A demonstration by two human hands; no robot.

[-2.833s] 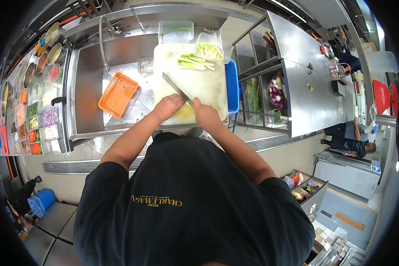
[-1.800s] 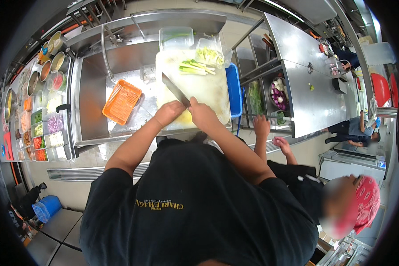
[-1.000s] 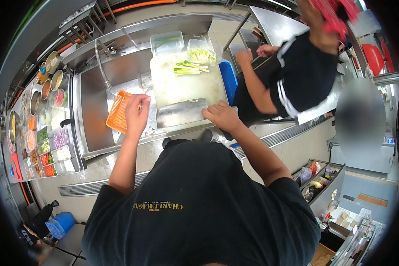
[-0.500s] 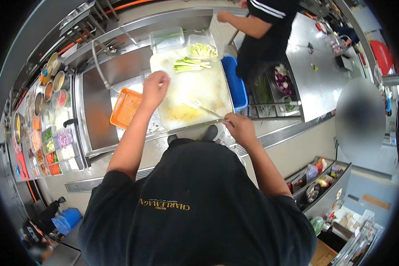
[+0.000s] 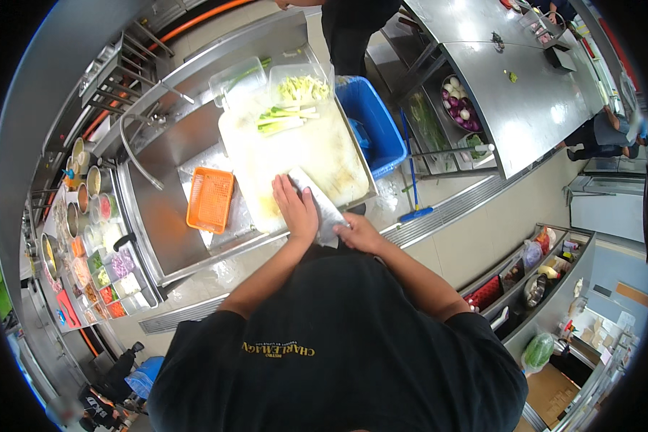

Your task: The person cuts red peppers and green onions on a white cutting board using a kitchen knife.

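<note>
Right hand [image 5: 358,232] grips cleaver [image 5: 317,201] handle; blade flat on white cutting board [image 5: 302,155], left hand [image 5: 295,209] resting open against it. Leek stalks [image 5: 284,119] at far end look uncut; some chopped, probably, in tub [image 5: 302,83].

Left hand [image 5: 295,209] flat on cleaver [image 5: 318,205] blade, right hand [image 5: 358,234] gripping handle, white cutting board [image 5: 324,147], leeks [image 5: 284,119] beyond, orange basket [image 5: 210,199] left.

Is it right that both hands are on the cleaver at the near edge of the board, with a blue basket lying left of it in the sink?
Not quite: the basket is orange, not blue, as the head view shows. The left hand and right hand are on the cleaver at the board's near edge.
</note>
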